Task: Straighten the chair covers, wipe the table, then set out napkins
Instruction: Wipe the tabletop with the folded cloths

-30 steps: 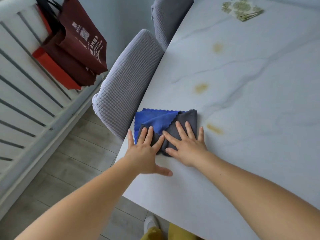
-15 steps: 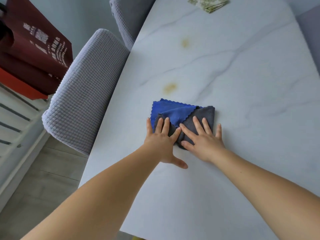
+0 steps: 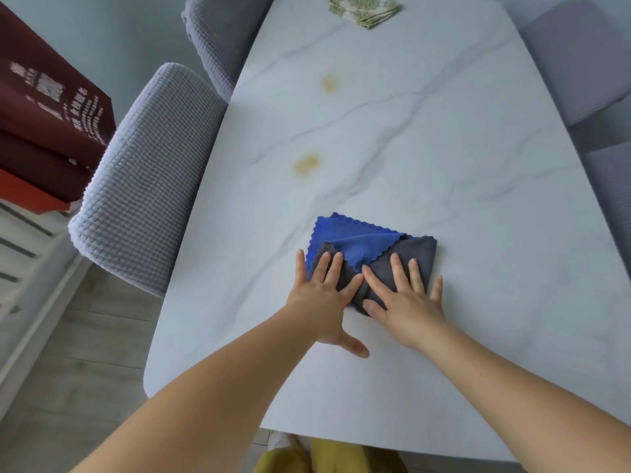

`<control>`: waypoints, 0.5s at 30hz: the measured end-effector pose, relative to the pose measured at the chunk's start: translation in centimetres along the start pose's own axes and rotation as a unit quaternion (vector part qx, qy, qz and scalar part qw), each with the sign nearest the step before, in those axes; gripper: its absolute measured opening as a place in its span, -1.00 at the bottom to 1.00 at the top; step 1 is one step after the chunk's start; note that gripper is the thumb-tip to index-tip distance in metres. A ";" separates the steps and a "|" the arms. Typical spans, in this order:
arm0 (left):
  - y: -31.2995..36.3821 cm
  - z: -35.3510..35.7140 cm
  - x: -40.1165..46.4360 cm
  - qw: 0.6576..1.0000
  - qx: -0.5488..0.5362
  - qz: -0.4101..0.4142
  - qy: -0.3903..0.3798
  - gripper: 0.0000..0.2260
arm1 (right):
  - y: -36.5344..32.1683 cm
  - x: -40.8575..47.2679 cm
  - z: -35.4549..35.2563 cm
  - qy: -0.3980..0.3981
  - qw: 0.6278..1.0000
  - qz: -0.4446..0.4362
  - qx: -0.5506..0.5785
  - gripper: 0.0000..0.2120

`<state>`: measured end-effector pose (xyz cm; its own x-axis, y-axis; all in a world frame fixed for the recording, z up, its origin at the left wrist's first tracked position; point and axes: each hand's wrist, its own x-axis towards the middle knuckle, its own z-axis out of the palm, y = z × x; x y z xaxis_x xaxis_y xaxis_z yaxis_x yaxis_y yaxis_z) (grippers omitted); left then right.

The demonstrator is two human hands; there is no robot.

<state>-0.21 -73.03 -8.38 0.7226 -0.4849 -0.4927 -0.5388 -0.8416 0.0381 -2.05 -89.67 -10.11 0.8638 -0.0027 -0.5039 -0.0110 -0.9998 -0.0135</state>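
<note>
Left hand (image 3: 322, 295) flat, fingers straight and spread, pressing down on the near-left part of the folded microfibre cloth (image 3: 372, 252); thumb splayed out toward 5 o'clock on bare tabletop. Right hand (image 3: 404, 300) likewise flat and apart-fingered, pressing the grey near-right half, index finger crossing up against the left hand's fingers — nothing gripped or pinched by either. Cloth blue on one face, grey on the other, scalloped edge, lying on the marble-look table (image 3: 478, 199) with its long axis running 9 to 3 o'clock, squarely under and just beyond both sets of fingertips.

Wiping step in hand, by the look of it. Key relation for the coming stroke: nearer stain (image 3: 307, 164) at about 11 o'clock from the cloth, clear of its far edge; farther stain (image 3: 329, 82) beyond it along roughly the same line, toward 12. Left hand the nearer of the two to both marks. A forward push angled slightly left would probably bring the cloth's broad side over the first mark.

Patterned paper napkins (image 3: 365, 10) stacked at the far end of the table, 12 o'clock, not yet set out. Grey waffle-textured chair cover (image 3: 150, 172) at 9 to 10 o'clock beside the table edge; second covered chair (image 3: 222, 35) behind it. Maroon bags (image 3: 51, 124) at far left.
</note>
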 end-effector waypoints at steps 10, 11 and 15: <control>-2.3 3.4 -5.1 1.000 0.016 -0.009 -0.009 0.07 | -4.1 -2.7 1.6 -0.009 0.998 -0.049 -0.028 -0.44; -2.5 3.5 -5.2 1.000 0.013 -0.013 -0.008 0.07 | -4.3 -2.5 1.4 -0.010 0.998 -0.054 -0.033 -0.43; -3.0 3.3 -4.7 1.000 0.005 -0.021 -0.008 0.05 | -4.4 -1.6 1.0 -0.015 0.996 -0.070 -0.048 -0.42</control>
<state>-3.40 -67.40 -9.04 0.7376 -0.4448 -0.5081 -0.5118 -0.8591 0.0090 -3.84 -85.30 -10.09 0.8383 0.1363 -0.5280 0.1588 -0.9873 -0.0028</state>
